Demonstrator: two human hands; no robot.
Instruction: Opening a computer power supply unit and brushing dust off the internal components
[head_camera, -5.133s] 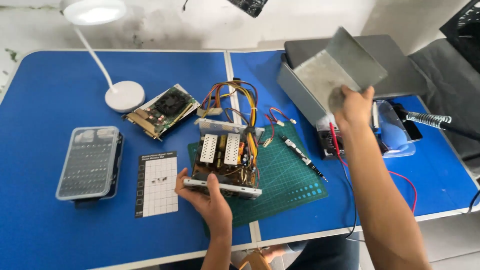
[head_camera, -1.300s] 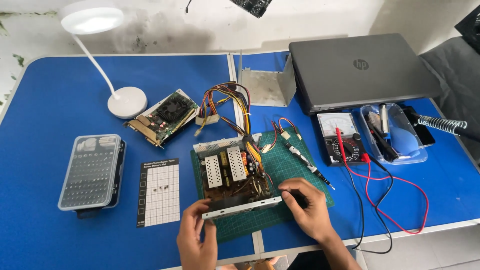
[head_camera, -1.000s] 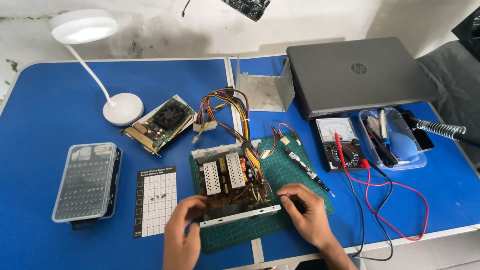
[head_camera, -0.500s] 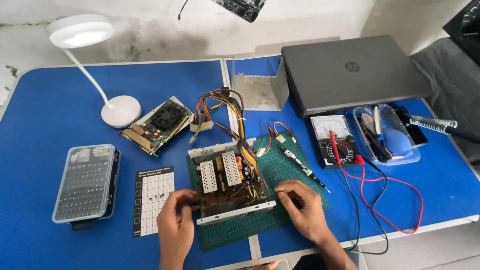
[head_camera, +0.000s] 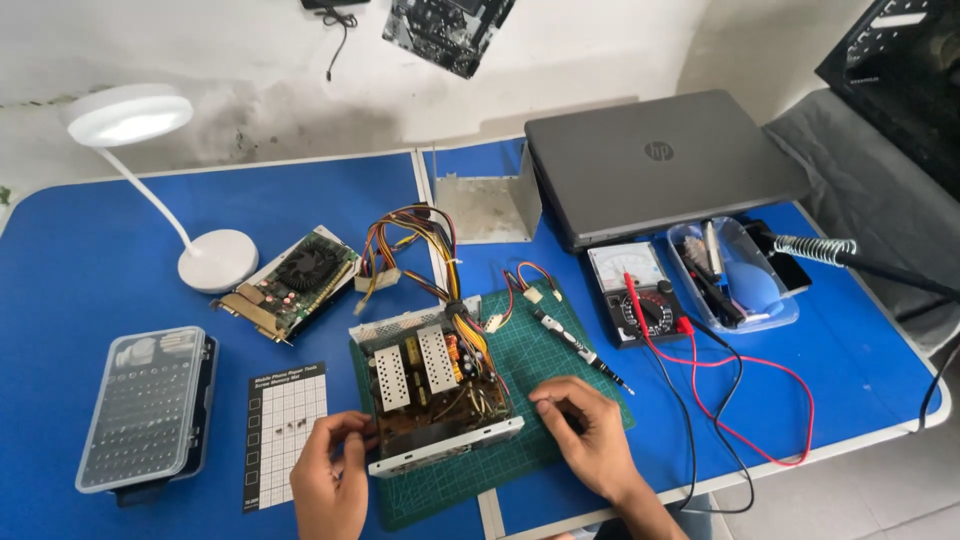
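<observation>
Bare metal and brown circuit board are showing in the opened power supply (head_camera: 435, 395), a boxy tray with two ribbed silver heat sinks, sitting tilted on a green gridded cutting mat (head_camera: 540, 400). A bundle of yellow, red and black wires (head_camera: 425, 240) is spilling out of its far end. The left hand (head_camera: 330, 480) is resting at the near left corner of the supply, fingers curled and pinching at the metal edge; whether it is truly gripping is hard to tell. The right hand (head_camera: 590, 435) is lying on the mat just right of the supply, fingers bent loosely, touching the mat and holding nothing that I can see. A thin black screwdriver (head_camera: 580, 350) is lying just beyond that hand. Left of the mat a black-and-white gridded card (head_camera: 285, 430) is carrying a few small screws, and a clear plastic bit case (head_camera: 148, 405) is sitting further left. The smooth blue table (head_camera: 120, 260) is also holding a fan card (head_camera: 295, 280), a white lamp (head_camera: 215, 260), a meter (head_camera: 640, 305) with red leads and a closed grey laptop (head_camera: 660, 165), all under a stained white wall (head_camera: 600, 50).
</observation>
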